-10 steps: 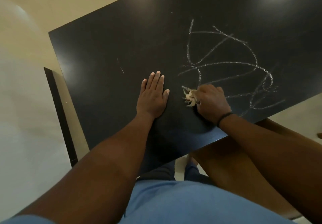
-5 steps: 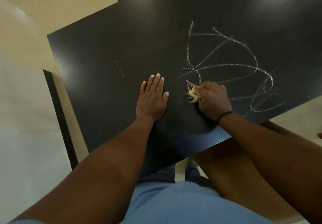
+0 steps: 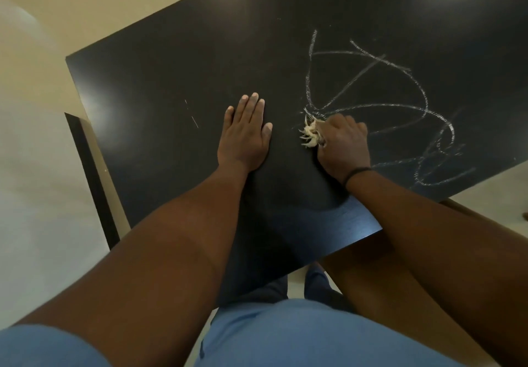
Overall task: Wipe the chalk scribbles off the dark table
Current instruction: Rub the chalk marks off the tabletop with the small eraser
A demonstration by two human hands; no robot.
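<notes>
The left hand lies flat with straight fingers on the dark matte tabletop. Just beside it, the right hand clenches a frayed pale fibrous wad against the tabletop. White looping chalk scribbles spread beyond and to the right of that hand.

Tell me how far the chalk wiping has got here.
Barely started. Right hand grips a pale frayed rag at the near-left end of the white chalk scribbles; left hand rests flat on the dark table. Almost all loops remain.
</notes>
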